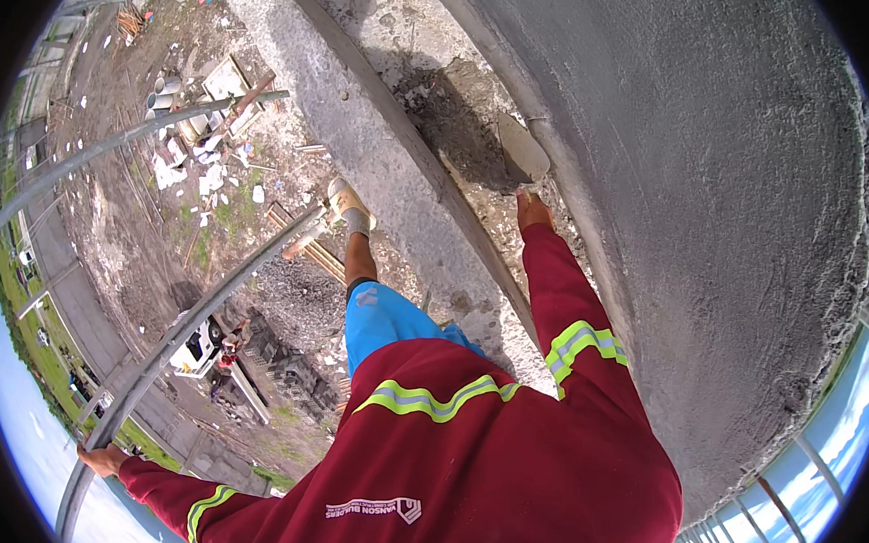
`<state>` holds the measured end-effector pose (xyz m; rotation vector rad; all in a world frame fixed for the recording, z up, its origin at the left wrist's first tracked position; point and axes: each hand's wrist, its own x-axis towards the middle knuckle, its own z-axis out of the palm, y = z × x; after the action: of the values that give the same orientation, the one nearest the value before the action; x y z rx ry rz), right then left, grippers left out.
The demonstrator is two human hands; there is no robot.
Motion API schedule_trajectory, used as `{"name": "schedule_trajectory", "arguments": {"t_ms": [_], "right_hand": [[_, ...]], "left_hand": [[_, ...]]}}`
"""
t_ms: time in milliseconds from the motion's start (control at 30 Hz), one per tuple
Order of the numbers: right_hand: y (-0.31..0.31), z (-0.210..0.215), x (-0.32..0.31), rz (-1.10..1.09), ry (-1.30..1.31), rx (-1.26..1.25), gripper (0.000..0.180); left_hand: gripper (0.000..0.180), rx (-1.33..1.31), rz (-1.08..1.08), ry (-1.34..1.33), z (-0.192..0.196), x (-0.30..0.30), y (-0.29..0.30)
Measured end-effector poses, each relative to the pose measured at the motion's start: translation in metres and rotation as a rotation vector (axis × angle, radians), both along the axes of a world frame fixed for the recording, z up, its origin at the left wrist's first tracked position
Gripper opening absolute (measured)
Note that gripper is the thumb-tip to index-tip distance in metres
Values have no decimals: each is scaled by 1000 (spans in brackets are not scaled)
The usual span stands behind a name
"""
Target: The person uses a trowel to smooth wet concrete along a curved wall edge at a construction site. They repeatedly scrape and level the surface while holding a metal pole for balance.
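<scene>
High beside a rough grey plastered wall [733,208], above a littered building site [221,221]

Running diagonally between site and wall: a thick concrete ledge [349,120]. Along its wall side, a shallow channel [482,215] with dark, gritty mortar-like material [472,116]. At left, a long grey metal pole [160,357], firmly wrapped by the fingers of the left hand [100,459]. Inside the channel, close to the wall's foot, a pale rounded tool [523,150], gripped at its near end by the right hand [534,211]; exact finger placement too small to tell.
</scene>
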<state>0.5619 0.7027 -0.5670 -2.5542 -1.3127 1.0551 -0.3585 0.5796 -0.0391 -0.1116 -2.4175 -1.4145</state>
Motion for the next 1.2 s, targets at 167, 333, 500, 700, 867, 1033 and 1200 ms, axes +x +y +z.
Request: {"name": "schedule_trajectory", "arguments": {"t_ms": [167,333,500,700,867,1033,1200], "right_hand": [[-5,58,-7,98,20,-23,50],[40,93,-53,142,3,473,42],[92,72,-48,84,-118,306,42],[107,40,-36,110,-165,208,45],[105,42,-45,119,-127,381,47],[116,38,-44,182,-98,196,44],[115,30,-41,129,-74,228,52]], "left_hand": [[36,-349,-80,198,-15,-22,-11],[27,-228,3,185,-14,30,7],[24,-39,-2,134,-12,98,40],[51,-596,-61,340,-12,103,31],[31,-103,-144,127,-10,75,26],[31,-208,-164,271,-11,34,8],[28,-212,-160,262,-8,5,-5]]}}
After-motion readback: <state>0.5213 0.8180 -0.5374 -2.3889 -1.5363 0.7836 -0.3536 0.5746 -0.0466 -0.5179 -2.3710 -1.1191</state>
